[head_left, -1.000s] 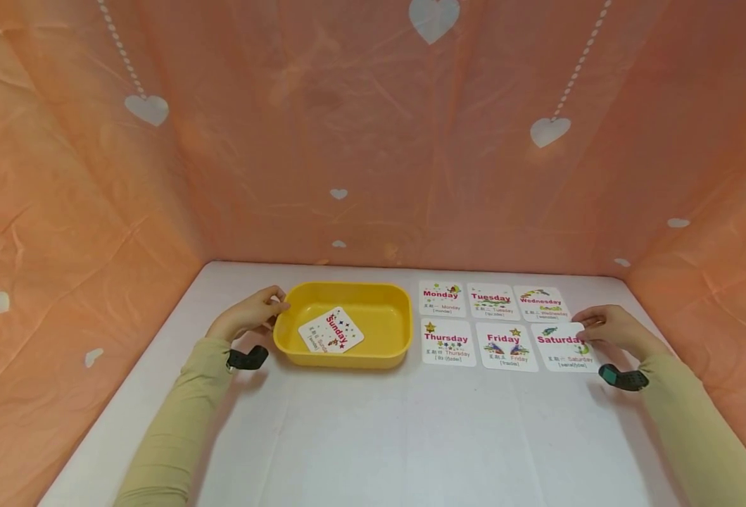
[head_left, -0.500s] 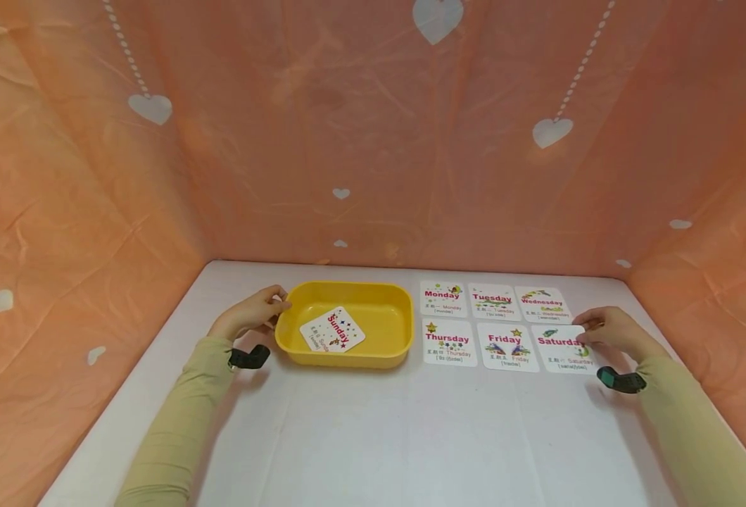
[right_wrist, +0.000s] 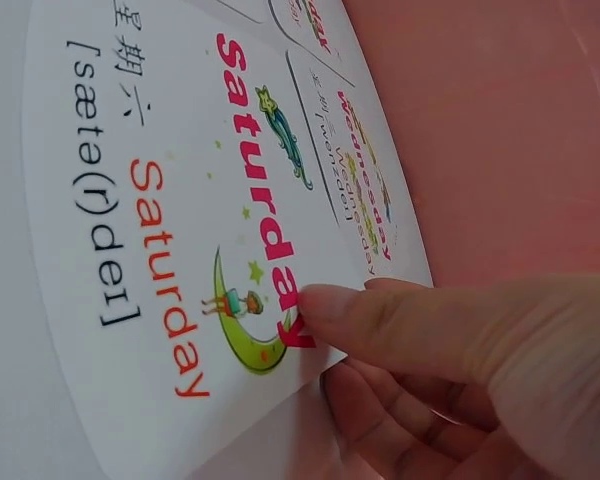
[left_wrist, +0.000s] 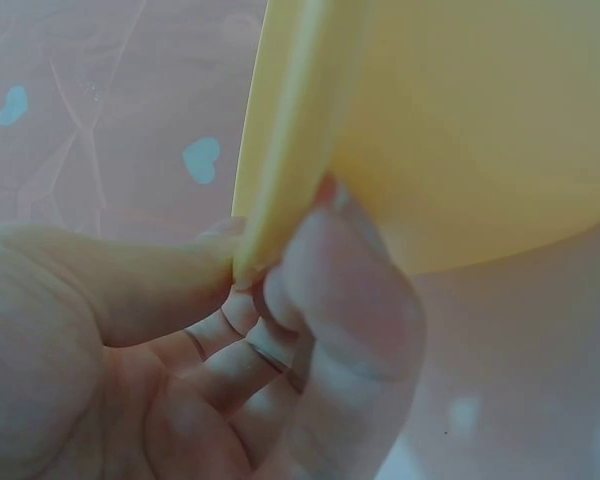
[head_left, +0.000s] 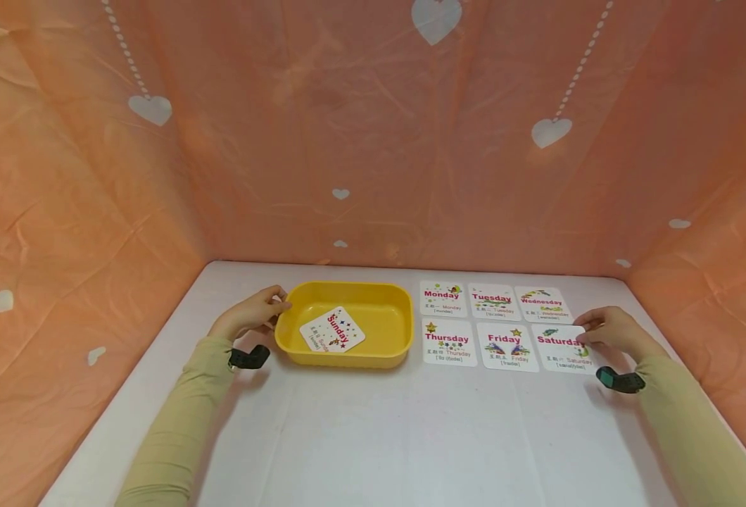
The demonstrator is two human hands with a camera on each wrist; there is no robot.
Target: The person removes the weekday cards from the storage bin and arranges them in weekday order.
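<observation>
My left hand [head_left: 250, 315] pinches the left rim of a yellow plastic tray [head_left: 348, 360]; the left wrist view shows thumb and forefinger on either side of that rim [left_wrist: 298, 130]. Inside the tray a Sunday card [head_left: 332, 329] lies at a slant. At the right, my right hand [head_left: 615, 334] pinches the upper right corner of the Saturday card [head_left: 559, 347], thumb on its printed face and the other fingers underneath. The Friday card [head_left: 507, 346] and Thursday card [head_left: 449, 343] lie to its left. Behind it is the Wednesday card [head_left: 542, 304].
Also in the back row are the Monday card [head_left: 442, 299] and Tuesday card [head_left: 492, 302], just right of the tray. A white cloth covers the table [head_left: 373, 436]. An orange curtain [head_left: 373, 162] with white hearts encloses its back and sides.
The Saturday card and my right hand have shifted very slightly. My left hand keeps its pinch on the tray's rim, and the other cards lie as before.
</observation>
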